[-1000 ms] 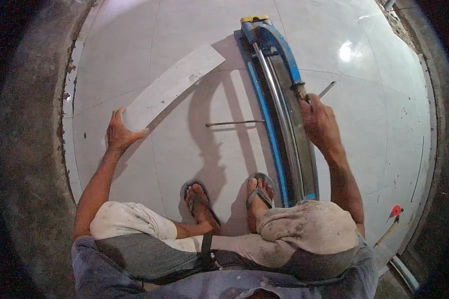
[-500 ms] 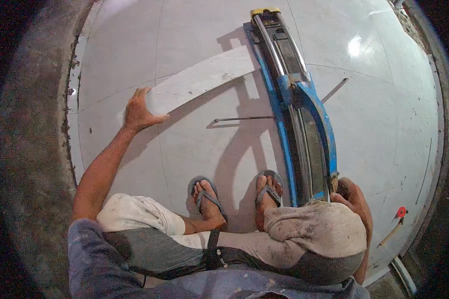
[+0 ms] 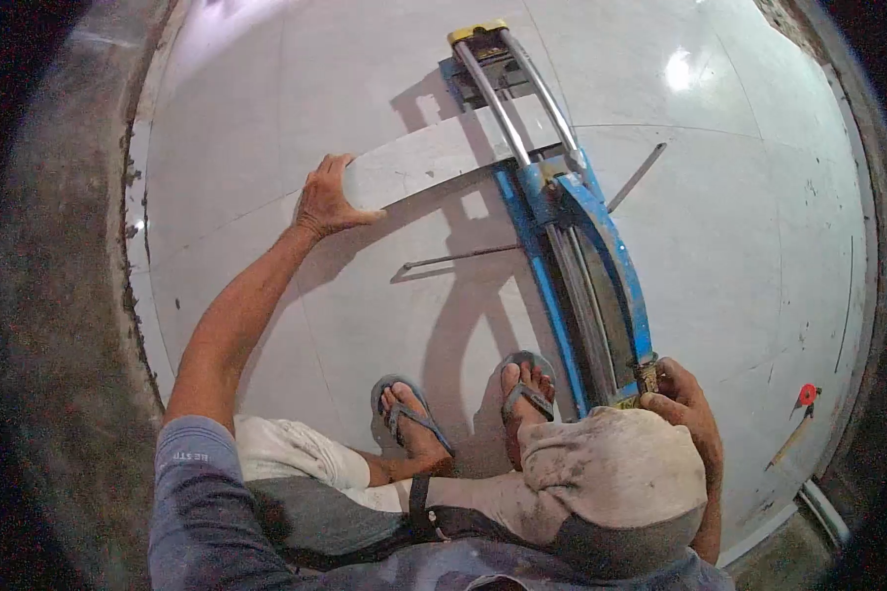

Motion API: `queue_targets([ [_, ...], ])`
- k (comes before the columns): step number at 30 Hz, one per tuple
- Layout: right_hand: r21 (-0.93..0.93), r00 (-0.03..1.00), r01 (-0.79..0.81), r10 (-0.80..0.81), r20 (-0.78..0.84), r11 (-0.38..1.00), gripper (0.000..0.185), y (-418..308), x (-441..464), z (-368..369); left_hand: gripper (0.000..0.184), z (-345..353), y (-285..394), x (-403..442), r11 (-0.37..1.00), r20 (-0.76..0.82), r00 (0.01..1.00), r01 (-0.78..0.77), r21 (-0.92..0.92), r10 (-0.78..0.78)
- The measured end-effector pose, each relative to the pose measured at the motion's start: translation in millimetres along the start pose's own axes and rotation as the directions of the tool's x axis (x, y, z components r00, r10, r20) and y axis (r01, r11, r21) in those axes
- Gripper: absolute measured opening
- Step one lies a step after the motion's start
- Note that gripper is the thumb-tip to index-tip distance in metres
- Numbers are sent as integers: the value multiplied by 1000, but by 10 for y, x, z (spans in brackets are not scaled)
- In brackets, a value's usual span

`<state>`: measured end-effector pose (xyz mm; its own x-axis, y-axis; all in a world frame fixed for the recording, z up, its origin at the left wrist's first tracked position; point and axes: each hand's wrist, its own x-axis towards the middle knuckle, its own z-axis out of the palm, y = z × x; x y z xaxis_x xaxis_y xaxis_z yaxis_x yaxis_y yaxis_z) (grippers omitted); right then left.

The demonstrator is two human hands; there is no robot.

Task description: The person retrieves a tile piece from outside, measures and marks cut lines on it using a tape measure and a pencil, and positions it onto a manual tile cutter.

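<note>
My left hand (image 3: pixel 333 200) grips the left end of a pale tile strip (image 3: pixel 426 163), thumb on the near edge and fingers over the far one. The strip's right end lies under the twin metal rails of a blue manual tile cutter (image 3: pixel 554 281), near its far, yellow-capped end. My right hand (image 3: pixel 686 402) is closed about the near end of the cutter's curved blue handle (image 3: pixel 616 246), beside my right knee. Part of that grip is hidden.
Large glossy tiles (image 3: pixel 414 325) make up the floor, with thin joints. Thin metal support arms (image 3: pixel 463 257) stick out from the cutter. At the right lies a hammer-like tool (image 3: pixel 790 441) near a small red round object (image 3: pixel 808 395). My sandalled feet (image 3: pixel 414 419) stand close to the cutter.
The tile strip has slid rightward with my left hand, and its right end has passed from the cutter's left edge to under the rails. My right hand stays by the handle.
</note>
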<state>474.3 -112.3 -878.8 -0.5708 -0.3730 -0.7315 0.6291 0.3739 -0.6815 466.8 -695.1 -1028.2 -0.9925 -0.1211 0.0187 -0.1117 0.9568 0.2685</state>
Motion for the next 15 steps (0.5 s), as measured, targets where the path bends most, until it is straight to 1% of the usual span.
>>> queue_targets([
  [2, 51, 1000, 7, -7, -1, 999, 41, 102, 76, -85, 100, 187, 79, 246, 998, -50, 997, -57, 11, 57],
  [3, 77, 1000, -8, 7, 3, 997, 42, 15, 53, -305, 101, 246, 273, 426, 999, -23, 999, -45, -9, 45],
  [6, 71, 996, -85, 87, -23, 994, 44, -94, 15, -132, 103, 360, 296, 536, 999, -9, 1000, -25, -45, 25],
  [8, 52, 995, -74, 77, -65, 996, 46, -199, -5, 24, 104, 437, 237, 624, 999, -12, 1000, -20, -47, 19],
  [10, 55, 985, -95, 101, -137, 994, 48, -217, 21, -49, 105, 486, 313, 808, 996, -7, 1000, -28, -86, 28],
  [12, 82, 958, -135, 152, -244, 987, 49, -75, 28, 2, 105, 527, 279, 874, 995, -16, 999, -43, -94, 42],
  [15, 56, 995, -61, 65, -77, 997, 49, -98, 99, -4, 104, 616, 211, 932, 996, -34, 998, -59, -73, 57],
])
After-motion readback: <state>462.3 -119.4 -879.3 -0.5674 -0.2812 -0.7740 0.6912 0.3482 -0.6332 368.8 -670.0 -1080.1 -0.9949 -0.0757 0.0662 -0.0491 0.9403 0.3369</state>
